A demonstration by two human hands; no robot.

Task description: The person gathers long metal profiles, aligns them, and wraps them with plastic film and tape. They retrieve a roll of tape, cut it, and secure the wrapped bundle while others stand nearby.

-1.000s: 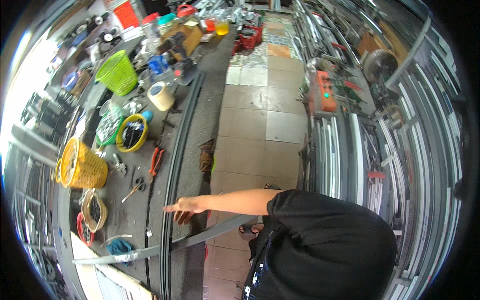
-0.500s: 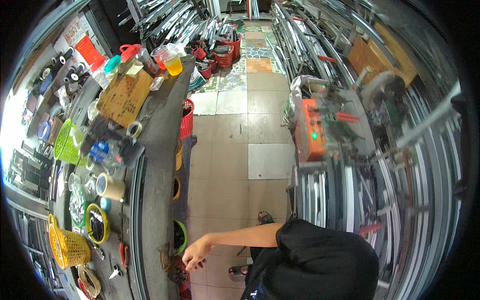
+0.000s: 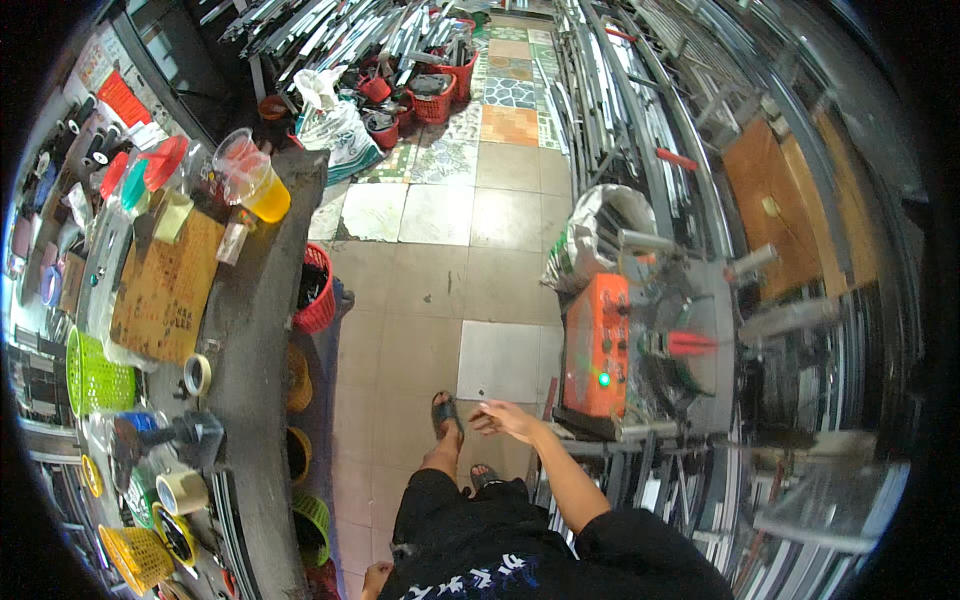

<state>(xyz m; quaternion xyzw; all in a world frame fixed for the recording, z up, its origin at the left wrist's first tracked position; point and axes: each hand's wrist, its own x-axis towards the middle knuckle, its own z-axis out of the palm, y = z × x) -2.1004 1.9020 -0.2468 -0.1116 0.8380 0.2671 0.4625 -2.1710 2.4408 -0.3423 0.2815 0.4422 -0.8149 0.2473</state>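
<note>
My right hand [image 3: 503,421] is held out in front of me over the tiled floor, its fingers loose and a little apart, with nothing seen in them. The nearest thing to it is the orange control box [image 3: 594,350] with a lit green button, which it does not touch. My left hand [image 3: 377,578] shows only in part at the lower edge, beside my black shirt. Its fingers are mostly hidden. To its left, a green basket [image 3: 316,528] stands below the edge of the workbench [image 3: 262,330].
On the bench are a wooden board [image 3: 172,290], a tape roll [image 3: 182,492], a cordless drill [image 3: 170,437] and a cup of orange liquid [image 3: 268,198]. A red basket [image 3: 317,290] stands beside the bench. Metal profiles [image 3: 600,110] line the right side. Tiled floor [image 3: 410,275] runs between.
My view has swung right and my body has stepped into the aisle. My right hand has moved from the bench edge to over the floor. Part of my left hand now shows.
</note>
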